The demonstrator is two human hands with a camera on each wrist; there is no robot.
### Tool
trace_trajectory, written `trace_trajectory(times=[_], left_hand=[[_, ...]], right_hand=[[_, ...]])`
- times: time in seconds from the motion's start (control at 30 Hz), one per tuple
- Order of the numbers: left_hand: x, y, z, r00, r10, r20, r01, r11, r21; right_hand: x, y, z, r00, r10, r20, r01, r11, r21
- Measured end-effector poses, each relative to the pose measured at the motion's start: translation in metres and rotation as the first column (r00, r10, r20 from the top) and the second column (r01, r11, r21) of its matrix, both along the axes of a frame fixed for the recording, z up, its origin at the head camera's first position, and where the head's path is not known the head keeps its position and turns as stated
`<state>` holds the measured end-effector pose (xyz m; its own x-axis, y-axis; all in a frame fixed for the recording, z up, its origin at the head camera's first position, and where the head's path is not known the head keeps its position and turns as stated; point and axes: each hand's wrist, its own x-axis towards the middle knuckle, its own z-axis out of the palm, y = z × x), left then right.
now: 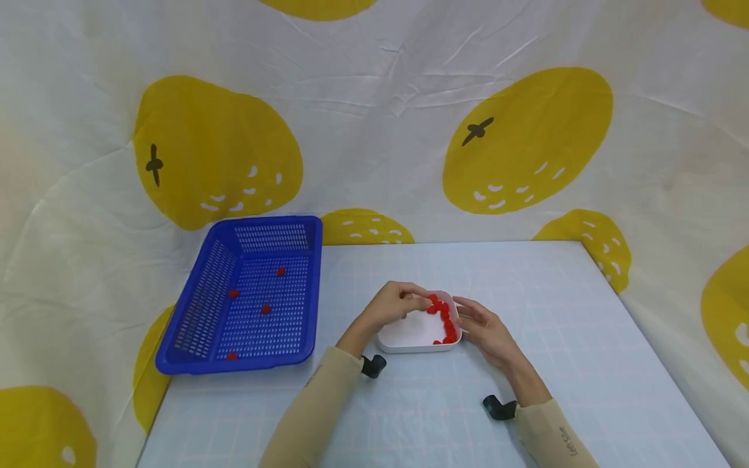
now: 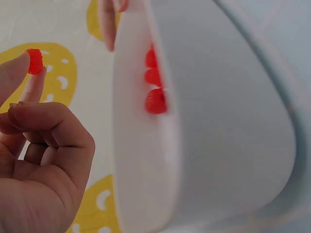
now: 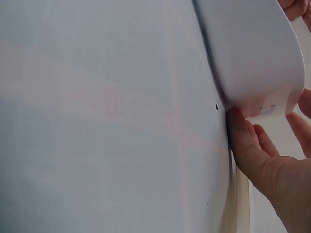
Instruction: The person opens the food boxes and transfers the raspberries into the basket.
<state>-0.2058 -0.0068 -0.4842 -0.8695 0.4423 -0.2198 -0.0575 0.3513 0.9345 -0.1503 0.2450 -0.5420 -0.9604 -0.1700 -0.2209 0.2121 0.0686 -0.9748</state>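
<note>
A white cloth [image 1: 374, 130] with big yellow fruit prints [image 1: 526, 140] fills the far side of the scene. In front of it spreads the table [image 1: 585, 364], pale blue with faint lines. A blue basket [image 1: 318, 279] with slotted walls sits at the table's left side, reaching to the far edge. Two beige sleeves, the left [image 1: 318, 413] and the right [image 1: 552, 432], come in from the near side; both bear small dark lettering. Between them, right of the basket and well apart from it, a white tray [image 1: 404, 335] stands flat on the table.

The left hand [image 1: 389, 305] is over the tray's far side, pinching one berry [image 2: 35, 61] between thumb and forefinger. The right hand [image 1: 491, 338] is at the tray's right end, its fingers loosely spread and touching the outer wall, with no berry visible in its fingers. A black mount shows at each wrist, left [image 1: 374, 366] and right [image 1: 499, 408].

Smallest are the red berries: a line of them [image 1: 448, 328] runs near to far along the tray's right end, while four more [image 1: 266, 309] lie scattered on the basket's floor.
</note>
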Motion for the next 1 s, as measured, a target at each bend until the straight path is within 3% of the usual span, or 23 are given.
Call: trace_trajectory(times=[0.27, 0.5, 0.73, 1.0], left_hand=[[0.011, -0.027, 0.039, 0.994, 0.072, -0.081, -0.071, 0.997, 0.008], [0.017, -0.054, 0.065, 0.987, 0.123, -0.103, -0.121, 0.992, 0.027], [0.021, -0.073, 0.081, 0.977, 0.177, -0.123, -0.175, 0.984, 0.023], [0.022, -0.096, 0.086, 0.966, 0.221, -0.134, -0.224, 0.974, -0.008]], right_hand=[[0.001, 0.000, 0.003, 1.000, -0.009, 0.010, 0.009, 1.000, -0.002], [0.001, 0.001, 0.002, 1.000, -0.003, 0.003, 0.003, 1.000, 0.003], [0.001, 0.000, 0.003, 1.000, 0.001, -0.002, -0.001, 1.000, -0.014], [0.001, -0.001, 0.002, 1.000, -0.003, 0.008, 0.003, 1.000, -0.011]])
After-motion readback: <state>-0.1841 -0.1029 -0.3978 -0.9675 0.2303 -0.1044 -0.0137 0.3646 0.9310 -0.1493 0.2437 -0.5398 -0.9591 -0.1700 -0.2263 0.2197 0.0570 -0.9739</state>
